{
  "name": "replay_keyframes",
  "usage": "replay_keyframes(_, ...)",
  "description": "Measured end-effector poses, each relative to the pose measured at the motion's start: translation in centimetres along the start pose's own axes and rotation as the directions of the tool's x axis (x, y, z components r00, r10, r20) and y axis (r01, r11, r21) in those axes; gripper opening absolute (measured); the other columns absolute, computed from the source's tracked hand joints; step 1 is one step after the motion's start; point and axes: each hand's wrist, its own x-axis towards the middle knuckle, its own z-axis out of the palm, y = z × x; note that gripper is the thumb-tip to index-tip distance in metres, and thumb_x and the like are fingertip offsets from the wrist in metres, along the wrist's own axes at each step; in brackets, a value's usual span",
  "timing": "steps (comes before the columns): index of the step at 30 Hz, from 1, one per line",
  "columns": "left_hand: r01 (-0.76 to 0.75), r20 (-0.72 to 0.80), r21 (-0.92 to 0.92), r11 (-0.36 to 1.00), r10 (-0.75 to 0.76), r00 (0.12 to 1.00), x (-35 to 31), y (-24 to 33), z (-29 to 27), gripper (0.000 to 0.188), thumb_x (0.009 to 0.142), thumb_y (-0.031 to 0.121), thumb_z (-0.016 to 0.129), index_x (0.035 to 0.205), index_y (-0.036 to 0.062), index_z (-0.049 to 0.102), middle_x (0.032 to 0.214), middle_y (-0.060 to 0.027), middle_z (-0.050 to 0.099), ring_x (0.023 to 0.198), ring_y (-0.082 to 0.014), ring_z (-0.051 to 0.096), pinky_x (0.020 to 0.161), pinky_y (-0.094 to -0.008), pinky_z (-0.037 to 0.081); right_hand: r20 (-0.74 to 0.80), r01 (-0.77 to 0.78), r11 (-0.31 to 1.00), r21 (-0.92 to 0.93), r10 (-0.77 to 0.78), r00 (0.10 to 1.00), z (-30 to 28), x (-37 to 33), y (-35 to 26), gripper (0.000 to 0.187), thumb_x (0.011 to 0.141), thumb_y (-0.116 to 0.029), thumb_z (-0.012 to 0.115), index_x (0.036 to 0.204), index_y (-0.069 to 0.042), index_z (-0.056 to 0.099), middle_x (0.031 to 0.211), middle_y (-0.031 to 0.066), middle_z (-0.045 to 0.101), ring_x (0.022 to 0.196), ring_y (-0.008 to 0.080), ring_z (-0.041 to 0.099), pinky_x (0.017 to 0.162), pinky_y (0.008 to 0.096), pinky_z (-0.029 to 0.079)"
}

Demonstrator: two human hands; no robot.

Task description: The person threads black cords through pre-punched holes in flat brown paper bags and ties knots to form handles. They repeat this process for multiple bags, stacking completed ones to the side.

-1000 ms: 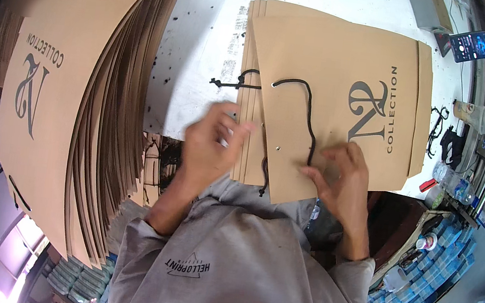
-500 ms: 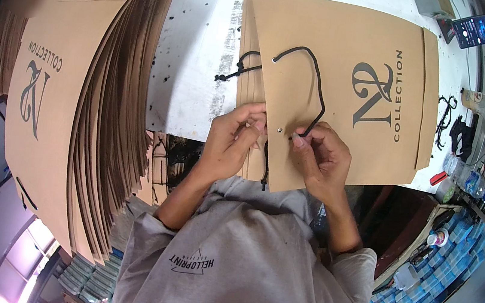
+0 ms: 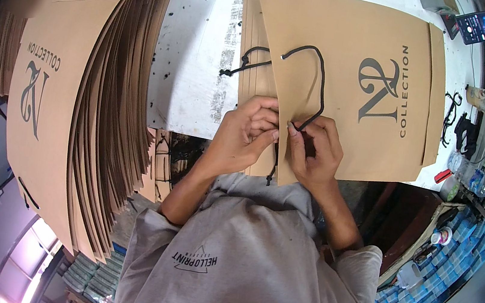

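A flat brown paper bag (image 3: 354,32) with dark print lies on the white table, its open edge toward the left. Black cord (image 3: 323,92) comes out of the upper eyelet and loops down to my right hand (image 3: 319,152), whose thumb and fingers pinch its end close to the lower eyelet place, which they cover. At the bag's open edge is my left hand (image 3: 243,138), closed, with its fingertips partly hidden behind the front panel. Another black cord (image 3: 254,67) with a knotted end sticks out left of the bag, and a cord end hangs below my left hand.
A tall stack of brown paper bags (image 3: 65,69) stands at the left. On the table's right side are a phone (image 3: 477,27), a plastic cup (image 3: 482,103), black cords (image 3: 451,119), a red object (image 3: 443,176) and a clear bottle (image 3: 479,182). Blue-and-white packs (image 3: 431,290) lie lower right.
My right hand has brought the cord end left and up onto the lower eyelet, which it now covers. My left hand has moved slightly right, and the bag has shifted a little.
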Motion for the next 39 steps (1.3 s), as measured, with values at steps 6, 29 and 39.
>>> replay_keyframes(6,-0.042,0.004,0.034,0.999,0.042,0.999,0.4,-0.3,0.0,0.043,0.093,-0.014,0.059,0.134,-0.0041,0.051,0.102,-0.0088,0.067,0.094,-0.0115,0.068,0.079,-0.0243,0.054,0.068,-0.053,0.999,0.011,0.052,0.996,-0.1,-0.2,0.1,0.014,0.085,0.007,0.073,0.09,0.004,0.061,0.088,0.0144,0.058,0.069,0.0244,0.059,0.058,0.0334,0.048)
replay_keyframes(29,-0.233,-0.309,0.518,0.823,0.434,0.846,-4.1,0.7,-3.5,0.02,0.084,-0.01,0.069,0.103,-0.006,0.068,0.099,-0.0114,0.073,0.084,-0.0122,0.07,0.077,-0.024,0.056,0.105,-0.094,0.988,0.124,0.081,0.991,-0.9,1.6,-1.4,0.029,0.084,-0.003,0.081,0.108,0.002,0.067,0.1,0.0125,0.066,0.076,0.0179,0.061,0.063,0.0289,0.05)
replay_keyframes(39,0.175,-0.005,-0.292,0.94,-0.184,0.983,-1.9,1.2,0.4,0.036,0.098,0.001,0.064,0.133,-0.004,0.055,0.099,-0.0064,0.072,0.083,-0.0097,0.066,0.071,-0.022,0.053,0.063,0.152,0.93,0.334,-0.183,0.981,0.1,1.4,-4.0,0.015,0.083,0.007,0.074,0.097,0.003,0.071,0.092,0.0144,0.069,0.074,0.0274,0.067,0.065,0.0332,0.055)
